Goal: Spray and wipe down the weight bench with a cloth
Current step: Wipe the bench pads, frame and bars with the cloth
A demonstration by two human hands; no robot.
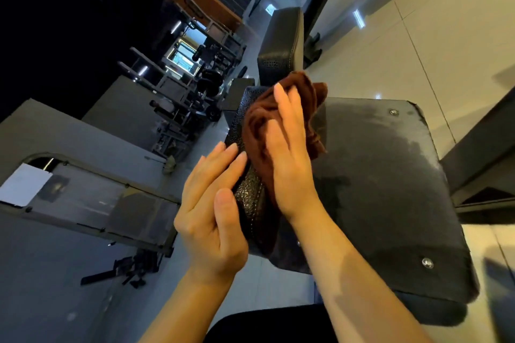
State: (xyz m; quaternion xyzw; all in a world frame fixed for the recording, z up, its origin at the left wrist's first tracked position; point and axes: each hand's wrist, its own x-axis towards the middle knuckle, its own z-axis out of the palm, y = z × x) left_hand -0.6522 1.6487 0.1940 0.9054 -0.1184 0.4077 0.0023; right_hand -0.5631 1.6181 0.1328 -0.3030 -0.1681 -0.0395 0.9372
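Your two bare forearms rise from the bottom edge of the tilted view toward the bench. Your left hand [211, 211] lies against the textured, stitched edge of the black seat pad [376, 175], its fingers straight and close together along the leather and its thumb laid on the near face of that edge, with nothing held in it. Just beside it, your right hand [289, 153] presses flat on a rust-brown cloth [281, 108], fingers extended and slightly spread; the hand is a little blurred. That cloth is bunched over the far left corner of the pad, draping down its edge and reaching under your right palm. Beyond the cloth, the pad's broad flat face shows a duller, streaked patch and two metal bolts [427, 262] near its right side. Farther off stands the bench's long black back pad [281, 44], on a pale tiled floor [418, 22]. To the left, dumbbell racks [195, 78] line a grey wall.
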